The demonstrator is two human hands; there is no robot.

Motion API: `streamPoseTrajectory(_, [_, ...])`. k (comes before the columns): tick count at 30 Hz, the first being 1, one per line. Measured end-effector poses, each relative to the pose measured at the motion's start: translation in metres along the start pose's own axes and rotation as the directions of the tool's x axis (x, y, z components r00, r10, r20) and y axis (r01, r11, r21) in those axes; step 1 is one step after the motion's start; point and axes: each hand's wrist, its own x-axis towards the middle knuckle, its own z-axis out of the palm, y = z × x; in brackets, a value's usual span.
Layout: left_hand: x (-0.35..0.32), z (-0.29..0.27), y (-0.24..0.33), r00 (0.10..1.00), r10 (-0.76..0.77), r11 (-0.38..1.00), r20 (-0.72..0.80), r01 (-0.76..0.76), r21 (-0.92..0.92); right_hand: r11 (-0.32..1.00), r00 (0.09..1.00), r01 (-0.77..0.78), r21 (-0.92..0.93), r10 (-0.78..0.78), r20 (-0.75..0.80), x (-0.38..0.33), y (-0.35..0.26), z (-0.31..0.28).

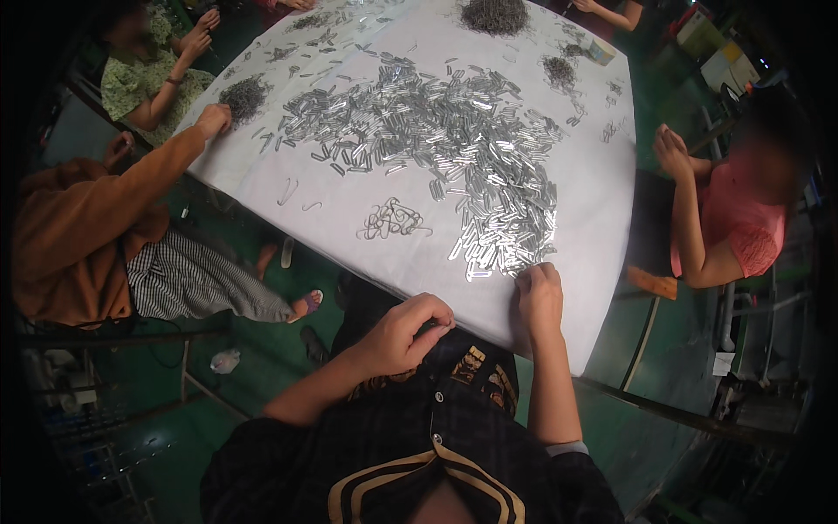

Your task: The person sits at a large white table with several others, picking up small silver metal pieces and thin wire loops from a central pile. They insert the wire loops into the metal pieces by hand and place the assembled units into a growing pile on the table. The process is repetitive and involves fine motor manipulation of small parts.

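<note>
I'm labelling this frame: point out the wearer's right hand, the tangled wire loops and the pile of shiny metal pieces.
right hand (539, 295): head view, knuckles.
tangled wire loops (392, 218): head view, centre of tangle.
shiny metal pieces (502, 218): head view, dense part of pile.

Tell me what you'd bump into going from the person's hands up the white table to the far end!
Right hand at the near table edge → tangle of bent wires → big spread of shiny metal pieces → dark heap of wire parts at the far edge of the white table.

My left hand (403, 336) was curled so its fingertips hid whatever they pinched. My right hand (539, 297) covered the table's edge (454, 293). The far metal pieces (494, 15) were too small to distinguish, cut off above.
</note>
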Motion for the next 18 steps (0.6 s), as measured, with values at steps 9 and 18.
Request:
streamPoseTrajectory(9, [0.0, 0.004, 0.0, 0.999, 0.044, 0.998, 0.031, -0.045, 0.044, 0.936, 0.96, -0.281, 0.211, 0.274, 0.062, 0.004, 0.002, 0.0])
streamPoseTrajectory(18, [-0.003, 0.005, -0.008, 0.999, 0.045, 0.998, 0.014, -0.046, 0.052, 0.871, 0.947, -0.199, 0.449, 0.288, -0.139, -0.007, 0.0, 0.006])
